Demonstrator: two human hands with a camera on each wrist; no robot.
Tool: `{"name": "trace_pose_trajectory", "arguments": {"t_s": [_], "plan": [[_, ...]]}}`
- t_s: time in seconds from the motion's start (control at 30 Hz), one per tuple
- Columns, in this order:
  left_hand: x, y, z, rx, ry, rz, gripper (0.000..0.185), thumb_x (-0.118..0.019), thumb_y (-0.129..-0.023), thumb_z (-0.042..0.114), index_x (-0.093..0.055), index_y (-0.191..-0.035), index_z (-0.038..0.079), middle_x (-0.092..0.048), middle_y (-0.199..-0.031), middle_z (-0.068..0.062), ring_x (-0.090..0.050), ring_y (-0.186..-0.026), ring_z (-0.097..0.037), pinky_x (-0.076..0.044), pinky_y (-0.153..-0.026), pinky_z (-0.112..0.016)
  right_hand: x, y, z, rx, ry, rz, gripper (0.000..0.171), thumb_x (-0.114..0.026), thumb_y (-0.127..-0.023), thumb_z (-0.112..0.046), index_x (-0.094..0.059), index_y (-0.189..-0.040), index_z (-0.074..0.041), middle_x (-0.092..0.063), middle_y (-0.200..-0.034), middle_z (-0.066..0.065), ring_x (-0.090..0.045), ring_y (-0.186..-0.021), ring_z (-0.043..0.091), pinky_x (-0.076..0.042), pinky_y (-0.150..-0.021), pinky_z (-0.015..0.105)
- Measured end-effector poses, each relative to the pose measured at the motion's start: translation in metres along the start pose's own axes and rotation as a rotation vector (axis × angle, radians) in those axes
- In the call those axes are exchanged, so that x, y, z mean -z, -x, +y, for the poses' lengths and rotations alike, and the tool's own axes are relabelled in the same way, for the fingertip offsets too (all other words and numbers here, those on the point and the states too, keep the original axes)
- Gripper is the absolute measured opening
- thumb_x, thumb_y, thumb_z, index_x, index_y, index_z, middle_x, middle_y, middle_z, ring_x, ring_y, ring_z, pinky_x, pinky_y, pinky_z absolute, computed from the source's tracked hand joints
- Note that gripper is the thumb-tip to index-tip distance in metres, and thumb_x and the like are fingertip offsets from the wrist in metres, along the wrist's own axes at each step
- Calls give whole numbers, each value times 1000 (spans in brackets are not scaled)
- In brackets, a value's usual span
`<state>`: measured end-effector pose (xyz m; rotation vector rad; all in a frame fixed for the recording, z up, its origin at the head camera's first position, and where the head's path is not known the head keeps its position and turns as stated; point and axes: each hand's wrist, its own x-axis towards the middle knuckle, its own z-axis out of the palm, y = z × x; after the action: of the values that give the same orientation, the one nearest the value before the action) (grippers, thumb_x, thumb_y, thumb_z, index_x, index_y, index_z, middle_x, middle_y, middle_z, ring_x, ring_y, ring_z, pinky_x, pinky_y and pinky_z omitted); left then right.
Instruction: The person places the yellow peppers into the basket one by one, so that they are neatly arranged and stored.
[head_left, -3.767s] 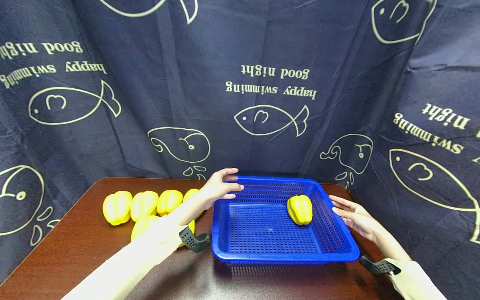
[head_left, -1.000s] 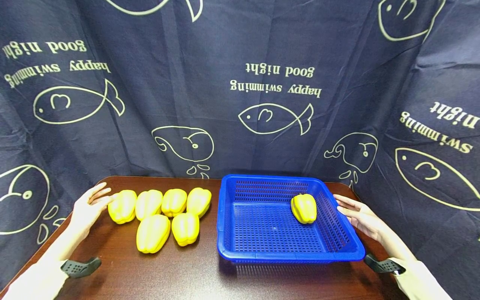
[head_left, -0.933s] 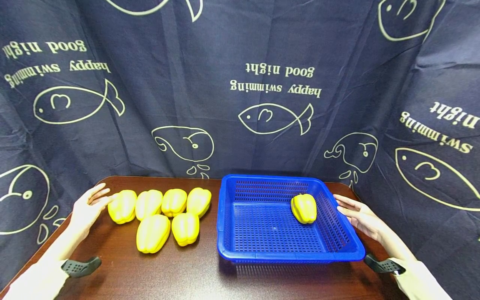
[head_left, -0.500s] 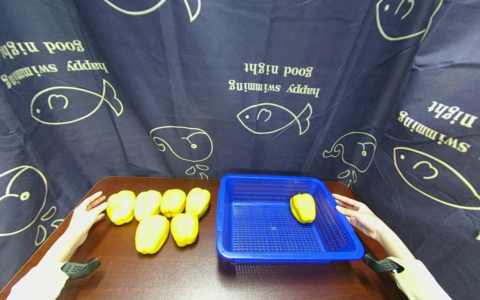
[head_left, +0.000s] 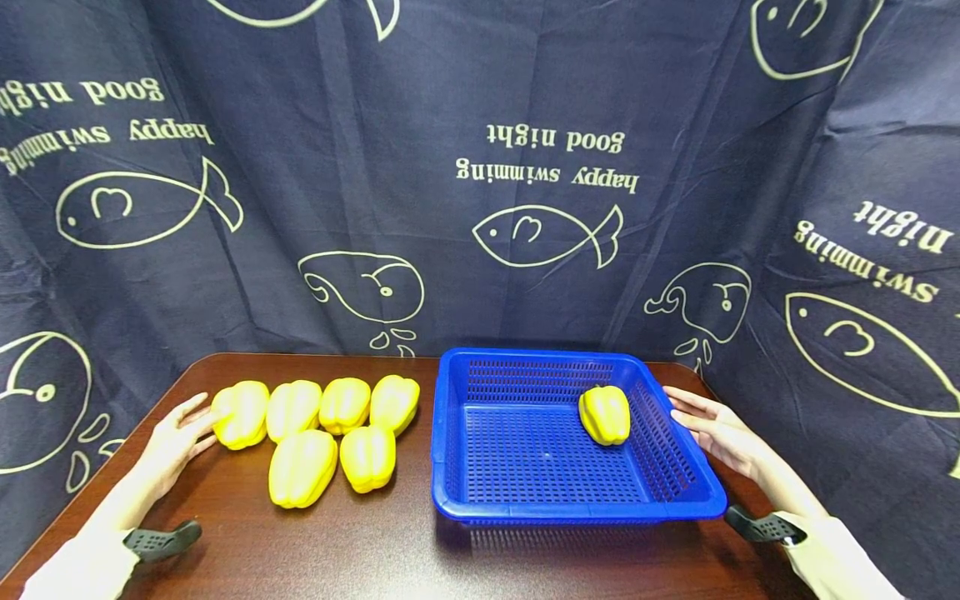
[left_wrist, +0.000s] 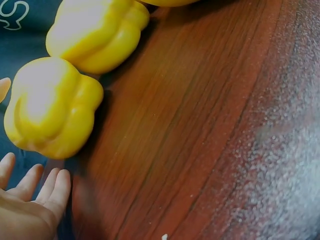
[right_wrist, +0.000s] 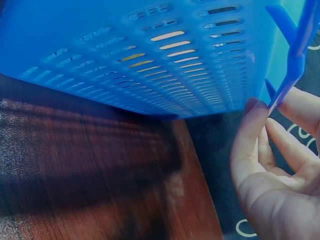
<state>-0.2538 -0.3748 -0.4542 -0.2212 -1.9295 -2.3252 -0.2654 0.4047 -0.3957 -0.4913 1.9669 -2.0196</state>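
Observation:
My left hand point(head_left: 177, 439) is beside the leftmost yellow bell pepper point(head_left: 242, 415), fingertips right at its left side. In the left wrist view its fingers point(left_wrist: 56, 192) are spread and fairly straight just below that same bell pepper point(left_wrist: 52, 107). At the right, my right hand point(head_left: 722, 435) holds the rim of a blue plastic basket point(head_left: 573, 510). The right wrist view shows the thumb and a finger pinching the basket's rim point(right_wrist: 296, 62). One yellow bell pepper point(head_left: 604, 415) lies inside the basket, near its right wall.
Several more yellow bell peppers, such as the front one point(head_left: 303, 468), lie grouped on the brown table point(head_left: 360, 558) left of the basket. A dark blue curtain point(head_left: 540, 308) with fish drawings hangs behind and beside the table.
My left hand has travelled from above the basket's left rim to the leftmost bell pepper, then lowered slightly beside it. My right hand stays on the rim; the bell peppers keep their places.

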Motion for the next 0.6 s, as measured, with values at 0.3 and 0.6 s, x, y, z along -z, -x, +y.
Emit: {"name": "trace_pose_trajectory", "arguments": {"t_s": [0.3, 0.6], "plan": [[-5, -1, -1, 44, -68, 17, 33, -49, -97, 3, -43, -113, 32, -61, -94, 27, -59, -85, 11, -51, -70, -10, 2, 0, 1, 24, -44, -44, 43, -36, -101, 1, -52, -134, -22, -63, -126, -11, -65, -109, 11, -55, -88, 26], [-7, -1, -3, 19, -79, 7, 38, -50, -96, -1, -49, -109, 34, -62, -93, 25, -60, -83, 10, -51, -68, -10, 1, 0, 0, 15, -29, -30, 42, -38, -101, 0, -51, -135, -21, -63, -126, -12, -65, -109, 11, -55, -88, 26]]}}
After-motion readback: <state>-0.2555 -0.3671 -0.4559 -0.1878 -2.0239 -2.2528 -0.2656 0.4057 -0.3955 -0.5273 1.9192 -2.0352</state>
